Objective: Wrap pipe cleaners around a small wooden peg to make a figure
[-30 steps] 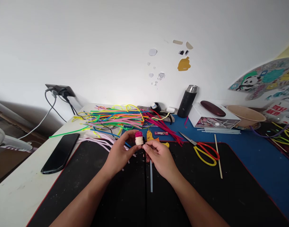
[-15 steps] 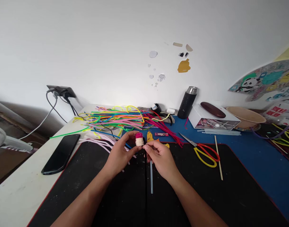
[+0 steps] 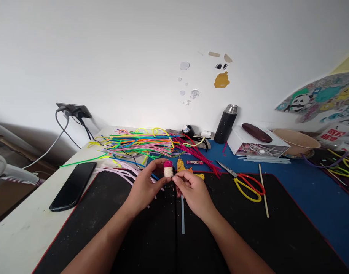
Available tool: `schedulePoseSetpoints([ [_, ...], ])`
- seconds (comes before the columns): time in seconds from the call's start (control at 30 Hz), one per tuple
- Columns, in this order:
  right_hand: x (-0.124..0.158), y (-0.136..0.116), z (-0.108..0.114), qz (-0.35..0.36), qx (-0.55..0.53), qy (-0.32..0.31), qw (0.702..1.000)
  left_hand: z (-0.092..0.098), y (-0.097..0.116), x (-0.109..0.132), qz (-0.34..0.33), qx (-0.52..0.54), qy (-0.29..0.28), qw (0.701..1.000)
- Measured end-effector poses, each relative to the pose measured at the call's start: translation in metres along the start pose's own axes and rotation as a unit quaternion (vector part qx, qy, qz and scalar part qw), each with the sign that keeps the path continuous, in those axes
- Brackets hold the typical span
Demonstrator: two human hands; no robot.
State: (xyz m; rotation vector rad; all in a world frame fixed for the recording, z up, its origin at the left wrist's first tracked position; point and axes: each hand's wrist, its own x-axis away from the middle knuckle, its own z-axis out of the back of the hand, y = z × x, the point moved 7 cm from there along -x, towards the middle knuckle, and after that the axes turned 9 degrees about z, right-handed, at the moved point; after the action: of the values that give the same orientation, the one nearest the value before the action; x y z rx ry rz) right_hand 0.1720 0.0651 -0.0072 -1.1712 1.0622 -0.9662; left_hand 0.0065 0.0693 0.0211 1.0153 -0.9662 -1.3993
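Between thumb and fingers, my left hand (image 3: 145,183) grips a small wound pipe-cleaner piece (image 3: 168,171), cream below and magenta on top. My right hand (image 3: 193,189) is closed in a pinch on a black pipe cleaner (image 3: 176,217) right beside that piece. The black strand's long end hangs down over the black mat, and its upper tip shows against the cream side. Under my right hand a translucent glue stick (image 3: 183,219) lies on the mat. Just behind my fingers is a yellow figure (image 3: 180,164), partly hidden.
Many coloured pipe cleaners (image 3: 142,142) are heaped at the back. Scissors (image 3: 248,186) and a wooden stick (image 3: 264,192) lie right, a phone (image 3: 73,186) left. A black thermos (image 3: 226,123), a white box (image 3: 239,137) and a bowl (image 3: 297,139) stand along the wall.
Both hands stay almost in place. The hanging length of the black pipe cleaner has shifted very slightly to the left.
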Motion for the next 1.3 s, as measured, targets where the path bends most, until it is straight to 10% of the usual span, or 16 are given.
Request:
schedulePoseSetpoints([
  [1.3, -0.0013, 0.0043, 0.0017, -0.014, -0.005, -0.005, 1.000, 0.0012, 0.0020, 0.0010, -0.005, -0.004, -0.002, 1.000],
])
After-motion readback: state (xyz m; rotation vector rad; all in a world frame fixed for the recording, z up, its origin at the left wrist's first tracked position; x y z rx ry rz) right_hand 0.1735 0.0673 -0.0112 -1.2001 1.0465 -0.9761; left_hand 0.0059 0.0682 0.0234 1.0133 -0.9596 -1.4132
